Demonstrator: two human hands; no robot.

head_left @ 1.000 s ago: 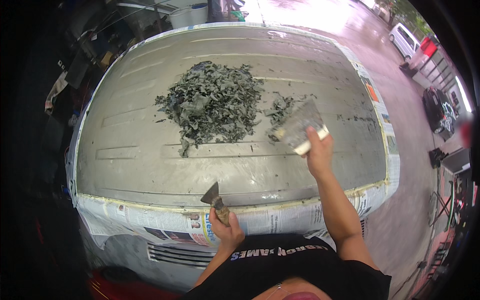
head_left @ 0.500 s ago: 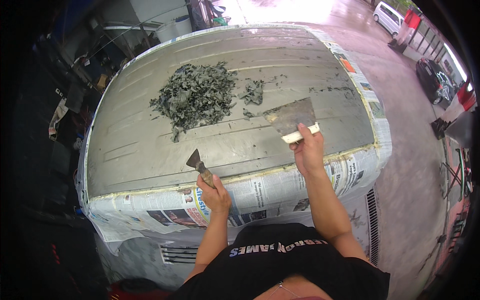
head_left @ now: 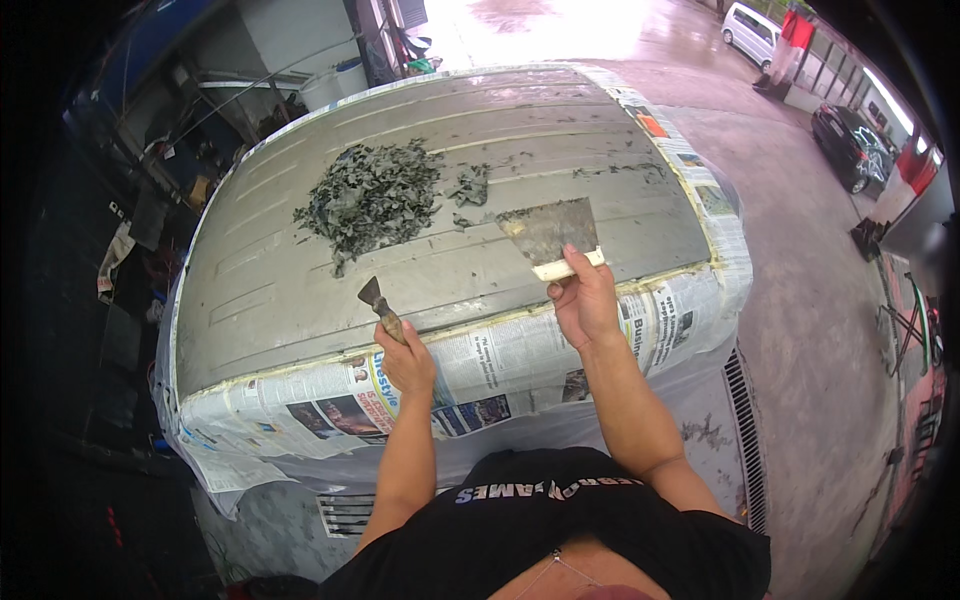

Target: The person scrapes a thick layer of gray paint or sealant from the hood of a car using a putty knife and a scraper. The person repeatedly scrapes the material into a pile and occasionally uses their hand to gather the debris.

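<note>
My left hand [head_left: 410, 362] is closed round the worn handle of a small putty knife [head_left: 371, 295], its flared dark blade pointing up and away. In my right hand [head_left: 588, 300] is a wide putty spreader [head_left: 556, 232], gripped by its cream edge with the thumb on the near face. Both tools are held above the near edge of a grey ribbed vehicle roof [head_left: 290, 300]. A heap of grey and black peeled flakes [head_left: 375, 200] lies left of centre on it. Beside the heap is a smaller clump of flakes [head_left: 470, 185], left of the spreader.
Taped newspaper [head_left: 500, 360] borders the roof, with plastic sheeting [head_left: 722, 345] hanging below. Scattered crumbs lie toward the right edge. Dark shelving and clutter stand at the left. A white van [head_left: 750, 35] and a dark car [head_left: 845, 145] are parked at the far right.
The view has turned slightly, so the roof and surroundings sit farther left. Both hands keep their grips; the left hand with the putty knife has risen a little in the picture.
</note>
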